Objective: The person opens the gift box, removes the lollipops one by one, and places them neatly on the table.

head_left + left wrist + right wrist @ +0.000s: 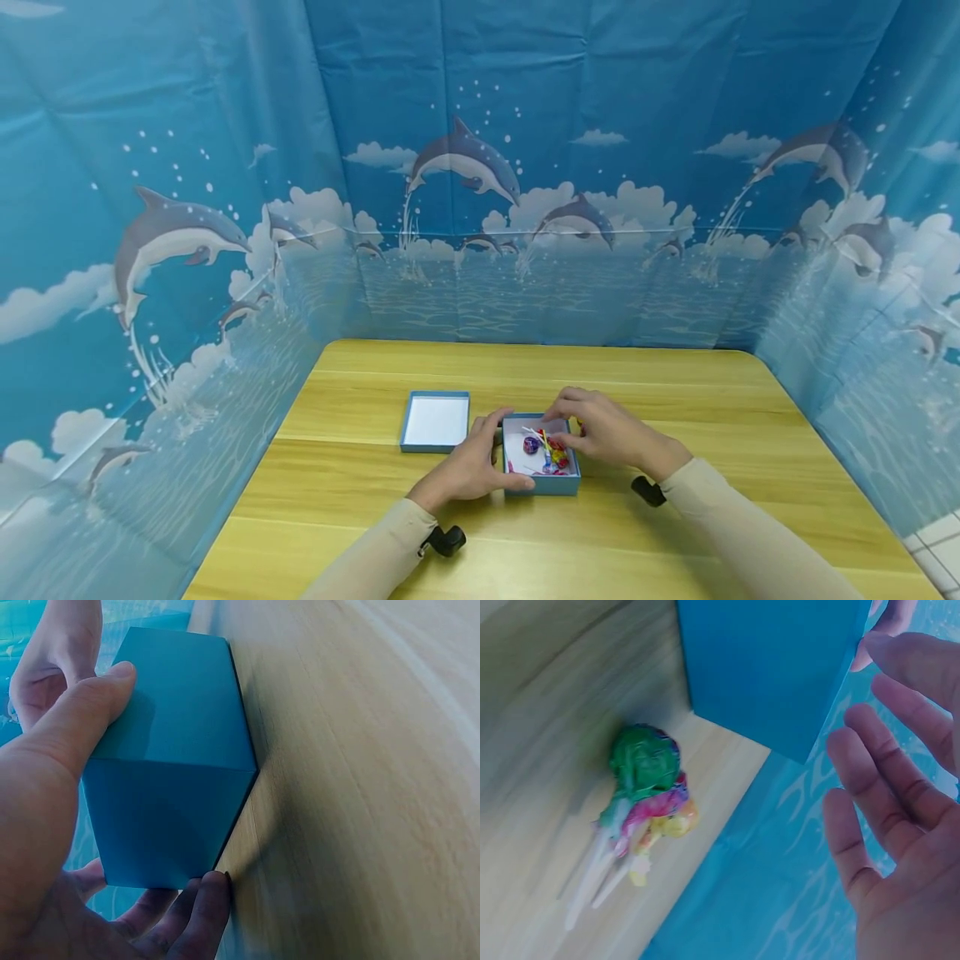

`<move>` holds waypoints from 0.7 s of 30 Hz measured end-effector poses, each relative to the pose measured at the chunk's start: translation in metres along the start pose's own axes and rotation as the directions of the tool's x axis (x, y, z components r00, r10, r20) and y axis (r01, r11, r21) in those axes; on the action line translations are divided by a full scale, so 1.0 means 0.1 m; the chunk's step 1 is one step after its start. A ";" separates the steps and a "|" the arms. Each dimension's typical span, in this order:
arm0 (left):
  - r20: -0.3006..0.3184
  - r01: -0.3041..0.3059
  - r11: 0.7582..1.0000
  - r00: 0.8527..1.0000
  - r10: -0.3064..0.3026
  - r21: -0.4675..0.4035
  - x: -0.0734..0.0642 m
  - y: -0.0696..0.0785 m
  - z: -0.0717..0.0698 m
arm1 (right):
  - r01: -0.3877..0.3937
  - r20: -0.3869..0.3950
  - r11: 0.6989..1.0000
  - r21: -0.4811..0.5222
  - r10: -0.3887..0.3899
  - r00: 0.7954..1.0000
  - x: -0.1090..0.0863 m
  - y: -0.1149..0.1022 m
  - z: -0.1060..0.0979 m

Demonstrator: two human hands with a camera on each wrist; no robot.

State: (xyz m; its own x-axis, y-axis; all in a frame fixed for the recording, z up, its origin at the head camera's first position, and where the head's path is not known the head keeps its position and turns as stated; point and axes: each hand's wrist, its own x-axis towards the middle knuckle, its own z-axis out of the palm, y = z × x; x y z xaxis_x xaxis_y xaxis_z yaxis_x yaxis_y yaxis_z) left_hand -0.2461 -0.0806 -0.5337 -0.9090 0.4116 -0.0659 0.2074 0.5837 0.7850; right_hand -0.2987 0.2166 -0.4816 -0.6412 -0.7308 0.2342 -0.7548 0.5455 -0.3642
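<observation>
My left hand (477, 462) grips the left side of a blue box (542, 485). Its thumb lies along the front wall, and its fingers (206, 904) reach round to the back wall. Inside the white-lined box lie several wrapped lollipops, among them a purple one (531, 445) and a red-and-yellow one (559, 455). Over the box's right rim hovers my right hand (600, 425), thumb and fingertips apart above the contents. In the right wrist view its other fingers (889, 784) are spread loosely beside the wall.
A shallow blue lid (436, 422) with a white inside lies left of the box. Right of the box, lollipops with a green wrapper (646, 761), a pink one and a yellow one lie together on the wooden table (360, 500). Dolphin-print curtains (480, 292) surround the table.
</observation>
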 end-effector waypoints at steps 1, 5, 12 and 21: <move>0.001 0.000 1.000 1.000 0.000 0.000 0.00 0.00 0.00 | 0.005 0.009 1.000 0.001 -0.005 1.000 0.02 -0.01 0.00; 0.000 0.000 1.000 1.000 0.000 0.002 0.00 0.00 0.00 | 0.033 0.051 0.999 -0.011 -0.032 0.998 0.09 -0.06 -0.01; 0.001 -0.001 1.000 1.000 0.001 0.009 0.00 -0.02 0.00 | 0.063 0.149 0.997 -0.038 -0.057 0.987 0.22 -0.14 0.01; 0.007 -0.008 1.000 1.000 0.008 0.011 0.00 -0.02 -0.01 | 0.083 0.241 0.996 -0.028 -0.074 0.968 0.37 -0.20 0.08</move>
State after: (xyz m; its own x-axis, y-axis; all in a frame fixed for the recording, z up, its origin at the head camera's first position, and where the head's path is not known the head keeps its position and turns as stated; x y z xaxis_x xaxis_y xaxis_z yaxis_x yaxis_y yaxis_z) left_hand -0.2466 -0.0826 -0.5348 -0.9045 0.4216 -0.0640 0.2188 0.5877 0.7789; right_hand -0.3062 0.1750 -0.4731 -0.5311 -0.8465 0.0362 -0.8091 0.4940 -0.3182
